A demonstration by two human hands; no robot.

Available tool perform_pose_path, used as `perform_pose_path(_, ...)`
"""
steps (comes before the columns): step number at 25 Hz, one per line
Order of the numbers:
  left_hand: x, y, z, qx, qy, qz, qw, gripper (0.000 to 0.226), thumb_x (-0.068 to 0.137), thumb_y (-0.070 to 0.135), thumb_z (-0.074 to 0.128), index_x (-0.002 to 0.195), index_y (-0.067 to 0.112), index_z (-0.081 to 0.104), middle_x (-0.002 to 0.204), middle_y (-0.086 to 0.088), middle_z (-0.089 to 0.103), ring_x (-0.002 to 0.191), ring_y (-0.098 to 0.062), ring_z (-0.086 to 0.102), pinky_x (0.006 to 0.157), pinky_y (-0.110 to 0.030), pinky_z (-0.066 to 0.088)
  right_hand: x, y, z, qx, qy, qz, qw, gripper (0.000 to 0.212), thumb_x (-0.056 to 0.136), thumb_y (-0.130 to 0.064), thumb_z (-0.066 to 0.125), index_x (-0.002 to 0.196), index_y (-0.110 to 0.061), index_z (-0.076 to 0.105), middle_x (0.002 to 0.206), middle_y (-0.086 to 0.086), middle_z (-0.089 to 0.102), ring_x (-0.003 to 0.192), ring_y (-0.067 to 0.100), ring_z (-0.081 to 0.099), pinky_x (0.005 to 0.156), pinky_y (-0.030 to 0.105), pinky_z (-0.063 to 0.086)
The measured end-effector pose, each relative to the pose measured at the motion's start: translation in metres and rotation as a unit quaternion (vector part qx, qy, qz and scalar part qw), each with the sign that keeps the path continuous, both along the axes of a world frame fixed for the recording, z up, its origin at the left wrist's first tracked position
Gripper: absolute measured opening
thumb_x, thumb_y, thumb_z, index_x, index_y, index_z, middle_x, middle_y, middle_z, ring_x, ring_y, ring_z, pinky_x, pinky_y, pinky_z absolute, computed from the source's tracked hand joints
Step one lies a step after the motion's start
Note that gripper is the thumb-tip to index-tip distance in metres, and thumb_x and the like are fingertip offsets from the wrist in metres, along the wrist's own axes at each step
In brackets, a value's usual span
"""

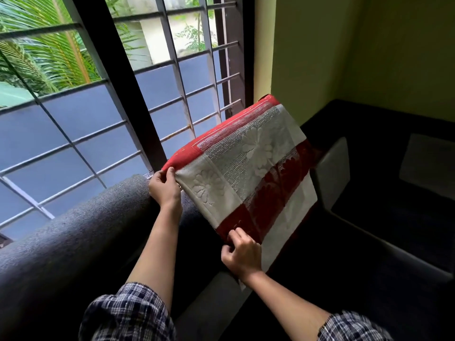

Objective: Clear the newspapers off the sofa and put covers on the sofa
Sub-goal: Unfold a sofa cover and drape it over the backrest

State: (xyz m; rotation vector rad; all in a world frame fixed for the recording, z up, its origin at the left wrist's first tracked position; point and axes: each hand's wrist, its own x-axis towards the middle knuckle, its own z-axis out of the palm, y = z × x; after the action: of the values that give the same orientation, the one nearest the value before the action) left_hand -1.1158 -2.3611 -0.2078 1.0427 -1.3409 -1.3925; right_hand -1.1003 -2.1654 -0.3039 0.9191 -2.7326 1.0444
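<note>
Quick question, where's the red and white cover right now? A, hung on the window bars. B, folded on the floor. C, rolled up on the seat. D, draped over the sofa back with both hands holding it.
D: the cover lies over the sofa back, the left hand pinching its upper corner and the right hand pinching its lower edge.

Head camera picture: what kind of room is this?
Most likely a living room in a home. A grey sofa stands by a barred window with palm leaves outside, and the left hand and right hand pinch a red and white cover draped over its back.
</note>
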Motion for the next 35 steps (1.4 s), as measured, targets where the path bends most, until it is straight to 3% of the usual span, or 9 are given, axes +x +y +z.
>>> perform_pose_path(5, 0.002, 0.005, 0.004, -0.001, 0.011, 0.002, 1.0, 0.014, 0.086, 0.019, 0.062, 0.073, 0.018, 0.056, 0.072, -0.011, 0.054, 0.06, -0.019, 0.049, 0.05, -0.023, 0.047, -0.002, 0.005, -0.012, -0.009, -0.035, 0.015, 0.999, 0.017, 0.069, -0.025, 0.051, 0.076, -0.015, 0.062, 0.071, -0.001, 0.062, 0.059, 0.02, 0.063, 0.044, 0.027, 0.045)
perform_pose_path(10, 0.004, 0.013, 0.01, -0.001, 0.065, -0.01, 0.998, 0.023, 0.092, 0.007, 0.055, 0.071, 0.017, 0.051, 0.052, -0.002, 0.047, 0.03, 0.001, 0.041, 0.033, -0.013, 0.035, -0.002, 0.009, -0.017, 0.001, -0.065, 0.037, 0.997, 0.042, 0.086, -0.006, 0.047, 0.129, -0.005, 0.049, 0.127, 0.01, 0.049, 0.096, 0.028, 0.062, 0.075, 0.033, 0.052)
perform_pose_path(13, 0.004, 0.017, 0.013, 0.016, 0.084, -0.002, 0.996, 0.023, 0.095, 0.007, 0.049, 0.074, 0.017, 0.05, 0.055, -0.004, 0.048, 0.031, 0.001, 0.044, 0.034, -0.014, 0.036, 0.0, 0.004, -0.024, 0.007, -0.058, 0.147, 0.987, 0.051, 0.079, 0.007, 0.045, 0.128, -0.002, 0.053, 0.137, 0.013, 0.046, 0.119, 0.032, 0.051, 0.097, 0.035, 0.044)
perform_pose_path(17, 0.007, 0.018, 0.011, 0.019, 0.072, -0.013, 0.997, 0.005, 0.09, 0.01, 0.057, 0.088, 0.013, 0.054, 0.064, -0.004, 0.054, 0.035, 0.001, 0.048, 0.036, -0.016, 0.04, -0.007, 0.006, -0.022, -0.037, -0.112, 0.153, 0.981, 0.05, 0.082, 0.005, 0.042, 0.13, -0.006, 0.052, 0.138, 0.006, 0.047, 0.126, 0.023, 0.046, 0.104, 0.023, 0.032)
perform_pose_path(20, 0.01, 0.021, 0.009, 0.024, 0.065, -0.02, 0.997, 0.014, 0.086, 0.0, 0.058, 0.083, 0.012, 0.053, 0.065, -0.005, 0.056, 0.037, 0.001, 0.051, 0.041, -0.016, 0.043, -0.016, 0.011, -0.014, -0.061, -0.2, 0.169, 0.963, 0.051, 0.089, 0.001, 0.045, 0.138, -0.01, 0.042, 0.144, 0.005, 0.04, 0.132, 0.018, 0.039, 0.104, 0.013, 0.026)
perform_pose_path(22, 0.012, 0.024, 0.008, 0.068, 0.093, -0.009, 0.993, 0.014, 0.088, -0.004, 0.053, 0.087, 0.009, 0.056, 0.072, -0.007, 0.059, 0.053, -0.004, 0.06, 0.058, -0.021, 0.051, -0.021, 0.013, -0.005, -0.124, -0.273, 0.142, 0.943, 0.052, 0.091, -0.003, 0.048, 0.141, -0.012, 0.037, 0.145, 0.007, 0.038, 0.13, 0.02, 0.042, 0.105, 0.02, 0.031)
perform_pose_path(25, 0.02, 0.037, 0.004, 0.128, 0.105, -0.008, 0.986, 0.025, 0.09, -0.002, 0.052, 0.115, 0.0, 0.056, 0.089, -0.007, 0.061, 0.079, -0.014, 0.058, 0.078, -0.026, 0.049, -0.028, 0.015, 0.016, -0.213, -0.398, 0.087, 0.888, 0.053, 0.094, -0.009, 0.05, 0.143, -0.01, 0.031, 0.148, 0.011, 0.034, 0.134, 0.023, 0.037, 0.107, 0.028, 0.032)
perform_pose_path(30, 0.05, 0.112, 0.0, 0.14, 0.068, -0.07, 0.985, 0.028, 0.092, 0.005, 0.05, 0.12, 0.012, 0.052, 0.075, 0.003, 0.053, 0.063, -0.006, 0.048, 0.05, -0.011, 0.04, -0.027, 0.041, 0.065, -0.302, -0.51, 0.08, 0.802, 0.049, 0.101, -0.027, 0.034, 0.146, -0.01, 0.023, 0.154, 0.006, 0.023, 0.141, 0.02, 0.024, 0.114, 0.033, 0.018)
perform_pose_path(35, 0.07, 0.196, 0.016, 0.134, 0.05, -0.087, 0.986, 0.028, 0.094, 0.015, 0.051, 0.12, 0.005, 0.055, 0.075, 0.004, 0.053, 0.064, -0.006, 0.047, 0.045, -0.007, 0.041, -0.009, 0.099, 0.11, -0.319, -0.55, 0.104, 0.765, 0.061, 0.098, -0.05, 0.02, 0.149, -0.017, 0.014, 0.157, 0.005, 0.01, 0.144, 0.021, 0.011, 0.117, 0.041, 0.008)
